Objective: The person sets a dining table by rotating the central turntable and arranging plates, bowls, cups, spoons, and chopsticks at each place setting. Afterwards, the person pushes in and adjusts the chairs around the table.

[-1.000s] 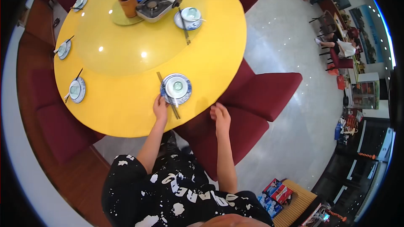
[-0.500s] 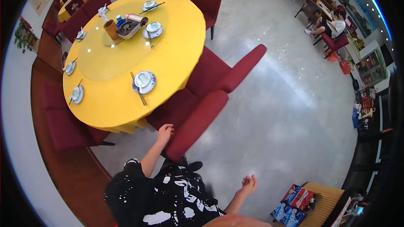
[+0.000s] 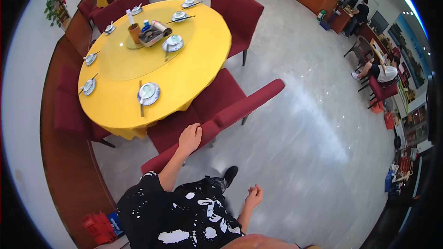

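Note:
My left hand [image 3: 190, 139] is over the top of the nearest dark red chair back [image 3: 164, 160], fingers loosely curled. Whether it touches the chair I cannot tell, and no object shows in it. Low on the right, my right hand [image 3: 253, 197] hangs above the grey floor with its fingers folded and nothing visible in them. Beyond the chairs stands a round table with a yellow cloth [image 3: 113, 103]. On the cloth, the nearest place setting [image 3: 148, 93] has a plate, a bowl and chopsticks.
Another red chair [image 3: 249, 103] stands beside the near one. A portable stove [image 3: 150, 36] and a brown holder [image 3: 134, 32] sit mid-table. At the left wall is a red box [image 3: 99, 227]. One person sits at the right [image 3: 386, 74]; another stands farther back [image 3: 360, 14].
My view has turned and moved, so table and chairs appear shifted and rotated. My left hand has come up over the near chair back. My right hand has moved left in view.

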`<state>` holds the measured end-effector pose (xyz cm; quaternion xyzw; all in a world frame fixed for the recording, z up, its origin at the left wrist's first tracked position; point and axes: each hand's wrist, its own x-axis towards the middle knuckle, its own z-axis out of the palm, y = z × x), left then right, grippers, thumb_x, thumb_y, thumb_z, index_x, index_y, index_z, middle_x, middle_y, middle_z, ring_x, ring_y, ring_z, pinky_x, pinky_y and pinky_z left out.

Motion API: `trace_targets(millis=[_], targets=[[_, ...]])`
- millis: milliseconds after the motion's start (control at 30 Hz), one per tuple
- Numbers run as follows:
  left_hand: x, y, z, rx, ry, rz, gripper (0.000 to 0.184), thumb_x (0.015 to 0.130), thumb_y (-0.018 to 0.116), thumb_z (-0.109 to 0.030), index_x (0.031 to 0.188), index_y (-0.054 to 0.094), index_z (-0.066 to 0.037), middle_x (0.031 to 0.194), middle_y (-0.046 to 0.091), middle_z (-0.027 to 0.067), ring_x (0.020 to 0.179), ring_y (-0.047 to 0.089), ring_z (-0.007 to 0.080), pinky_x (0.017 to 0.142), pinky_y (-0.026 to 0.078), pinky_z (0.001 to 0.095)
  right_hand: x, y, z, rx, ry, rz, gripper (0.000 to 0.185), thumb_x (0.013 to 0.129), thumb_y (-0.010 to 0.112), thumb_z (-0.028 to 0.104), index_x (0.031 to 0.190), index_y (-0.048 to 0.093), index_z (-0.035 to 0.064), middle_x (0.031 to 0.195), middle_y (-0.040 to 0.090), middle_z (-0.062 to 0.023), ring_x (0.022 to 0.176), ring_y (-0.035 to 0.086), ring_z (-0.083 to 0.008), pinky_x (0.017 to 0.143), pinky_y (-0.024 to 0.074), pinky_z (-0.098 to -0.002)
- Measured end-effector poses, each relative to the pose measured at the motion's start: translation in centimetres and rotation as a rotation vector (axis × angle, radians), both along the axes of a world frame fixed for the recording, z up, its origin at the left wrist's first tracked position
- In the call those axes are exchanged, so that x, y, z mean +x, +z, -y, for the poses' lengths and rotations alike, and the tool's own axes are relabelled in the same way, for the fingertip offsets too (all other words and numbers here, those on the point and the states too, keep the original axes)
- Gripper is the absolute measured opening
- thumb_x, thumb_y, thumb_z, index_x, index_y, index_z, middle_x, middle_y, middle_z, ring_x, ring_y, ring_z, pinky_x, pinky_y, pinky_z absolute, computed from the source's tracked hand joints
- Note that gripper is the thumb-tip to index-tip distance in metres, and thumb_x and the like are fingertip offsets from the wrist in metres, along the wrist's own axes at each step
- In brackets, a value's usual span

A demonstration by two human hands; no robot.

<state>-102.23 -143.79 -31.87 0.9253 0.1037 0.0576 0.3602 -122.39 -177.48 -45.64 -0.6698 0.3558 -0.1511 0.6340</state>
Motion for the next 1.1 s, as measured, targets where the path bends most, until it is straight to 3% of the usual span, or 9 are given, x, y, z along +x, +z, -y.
trace_targets(millis=[267,500,600,700,733,800,833,900,1100], targets=[[15.6,0.1,15.2,0.018,0.048,0.118,0.039,0.095,0.052,-0.033,0.121,0.062,-0.006,0.118,0.065,0.0162,0.112,0.060,0.0343,0.097,0.044,0.0481,11.3,-0.8,15.8,-0.189,0.382,-0.442,0.055,0.092,0.058,0.031,0.134,0.053,-0.0036,0.119,0.061,-0.0237,0.112,0.055,-0.0218,0.098,0.0420,-0.0390],[26.0,4.1,24.2,0.121,0.156,-0.086,0.042,0.098,0.045,-0.039,0.123,0.062,-0.010,0.114,0.069,0.0158,0.104,0.065,0.0345,0.090,0.048,0.0493,24.4,-11.1,30.7,-0.462,0.697,-0.660,0.035,0.092,0.056,0.029,0.113,0.058,0.0010,0.099,0.062,-0.0192,0.090,0.059,-0.0256,0.079,0.0475,-0.0390],[29.9,4.1,27.5,0.184,0.221,-0.111,0.039,0.098,0.045,-0.038,0.117,0.064,-0.010,0.106,0.071,0.0169,0.093,0.068,0.0360,0.081,0.051,0.0499,26.3,-17.2,40.5,-1.021,1.124,-0.553,0.028,0.092,0.056,0.028,0.104,0.060,0.0030,0.091,0.063,-0.0172,0.080,0.061,-0.0273,0.070,0.0499,-0.0390],[33.2,3.9,30.0,0.252,0.266,-0.188,0.037,0.098,0.045,-0.038,0.111,0.067,-0.011,0.100,0.072,0.0171,0.088,0.069,0.0365,0.078,0.052,0.0502,33.8,-20.4,49.4,-1.249,1.249,-0.401,0.023,0.092,0.055,0.027,0.095,0.061,0.0050,0.082,0.063,-0.0153,0.071,0.062,-0.0289,0.062,0.0523,-0.0390],[34.0,4.2,30.4,0.222,0.326,-0.189,0.037,0.097,0.046,-0.039,0.107,0.069,-0.012,0.098,0.072,0.0148,0.088,0.069,0.0353,0.079,0.052,0.0491,38.5,-21.1,51.7,-1.130,1.203,-0.448,0.022,0.092,0.055,0.026,0.092,0.062,0.0056,0.079,0.064,-0.0146,0.068,0.063,-0.0295,0.059,0.0531,-0.0389],[34.6,5.3,30.8,0.155,0.443,-0.163,0.034,0.096,0.049,-0.037,0.105,0.070,-0.012,0.094,0.072,0.0123,0.087,0.069,0.0332,0.078,0.053,0.0466,55.0,-18.0,51.4,-0.169,0.666,-0.665,0.021,0.089,0.056,0.025,0.088,0.058,0.0039,0.073,0.063,-0.0161,0.059,0.061,-0.0283,0.052,0.0509,-0.0410],[34.8,5.9,31.0,0.126,0.502,-0.148,0.032,0.095,0.051,-0.036,0.103,0.070,-0.011,0.092,0.072,0.0112,0.087,0.069,0.0322,0.077,0.053,0.0454,62.9,-17.5,51.8,0.011,0.507,-0.725,0.021,0.088,0.057,0.023,0.091,0.059,0.0019,0.073,0.066,-0.0177,0.056,0.063,-0.0284,0.050,0.0507,-0.0420],[35.6,6.7,31.6,0.113,0.605,-0.114,0.028,0.093,0.054,-0.032,0.099,0.071,-0.011,0.089,0.071,0.0102,0.084,0.069,0.0309,0.075,0.053,0.0438,76.2,-14.1,51.3,-0.015,0.571,-0.581,0.019,0.088,0.053,0.018,0.100,0.054,0.0035,0.067,0.061,-0.0125,0.047,0.056,-0.0208,0.036,0.0410,-0.0342],[37.5,5.2,30.1,0.147,0.931,-0.070,0.021,0.091,0.059,-0.027,0.095,0.072,-0.011,0.083,0.069,0.0103,0.079,0.067,0.0307,0.071,0.052,0.0434,103.6,-9.1,44.8,-0.333,0.804,-0.563,0.018,0.088,0.050,0.016,0.096,0.057,0.0023,0.061,0.055,-0.0091,0.042,0.048,-0.0185,0.035,0.0363,-0.0337]])
